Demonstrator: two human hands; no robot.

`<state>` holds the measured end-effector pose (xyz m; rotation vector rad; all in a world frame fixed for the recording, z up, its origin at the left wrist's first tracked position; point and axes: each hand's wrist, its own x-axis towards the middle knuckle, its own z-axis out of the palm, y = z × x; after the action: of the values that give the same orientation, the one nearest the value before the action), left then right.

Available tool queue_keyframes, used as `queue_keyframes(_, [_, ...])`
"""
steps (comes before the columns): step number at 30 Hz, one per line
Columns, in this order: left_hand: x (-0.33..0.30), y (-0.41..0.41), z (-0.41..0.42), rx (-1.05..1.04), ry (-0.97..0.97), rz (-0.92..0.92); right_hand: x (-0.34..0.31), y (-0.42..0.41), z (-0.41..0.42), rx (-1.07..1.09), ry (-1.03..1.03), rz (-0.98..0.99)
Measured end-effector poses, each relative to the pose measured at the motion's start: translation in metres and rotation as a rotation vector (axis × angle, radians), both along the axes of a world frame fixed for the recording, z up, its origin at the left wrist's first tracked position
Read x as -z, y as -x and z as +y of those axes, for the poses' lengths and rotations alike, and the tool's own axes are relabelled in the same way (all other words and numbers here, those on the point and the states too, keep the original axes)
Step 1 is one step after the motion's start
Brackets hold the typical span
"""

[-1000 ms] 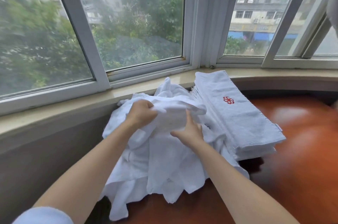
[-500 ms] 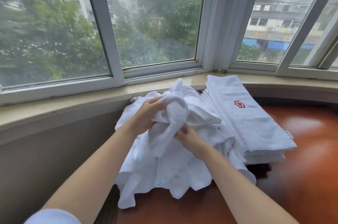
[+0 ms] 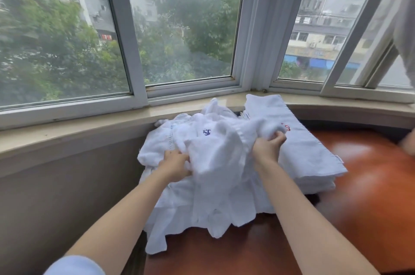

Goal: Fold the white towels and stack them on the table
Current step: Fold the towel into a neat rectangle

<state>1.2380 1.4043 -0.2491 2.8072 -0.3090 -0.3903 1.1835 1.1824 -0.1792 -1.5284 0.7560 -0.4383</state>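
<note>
left hand [image 3: 174,163]: grips crumpled towel pile [image 3: 202,185] at bench [image 3: 370,196] left edge | right hand [image 3: 268,147]: pinches loose towel [image 3: 224,144] | folded towel stack [image 3: 312,153]: just right, touching

Loose towel heap [image 3: 202,162] on table [image 3: 370,185] at left, folded towel stack [image 3: 310,153] just right, windowsill [image 3: 89,126] behind both

Both arms extended forward, left hand [image 3: 175,165] fingers buried in cloth, right hand [image 3: 268,147] raised higher, fingers curled pinching fabric.
</note>
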Motion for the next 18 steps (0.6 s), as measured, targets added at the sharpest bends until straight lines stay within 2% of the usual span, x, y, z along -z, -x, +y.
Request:
queue_keyframes(2, [0.009,0.004,-0.003,-0.041,0.17,-0.032,0.028,0.016,0.0,-0.032,0.129,0.166])
queue_keyframes(4, [0.01,0.008,-0.007,-0.129,0.394,-0.035,0.042,0.025,0.007,-0.116,0.205,0.212])
queue_keyframes(9, [-0.022,-0.004,-0.022,-0.457,0.871,0.102,0.032,0.02,0.018,-0.206,0.211,0.316])
queue_keyframes(12, [-0.042,-0.005,-0.029,-0.321,0.929,0.136,0.02,0.02,0.022,-0.317,0.384,0.371])
queue_keyframes(15, [-0.079,-0.005,-0.032,-0.214,1.231,0.226,0.016,0.022,0.029,-0.542,0.63,0.38])
queue_keyframes(17, [-0.107,-0.004,-0.029,-0.068,1.421,0.358,0.016,0.019,0.035,-0.607,0.681,0.397])
queue_keyframes(18, [-0.118,-0.003,-0.028,0.027,1.443,0.396,0.016,0.016,0.038,-0.592,0.686,0.388])
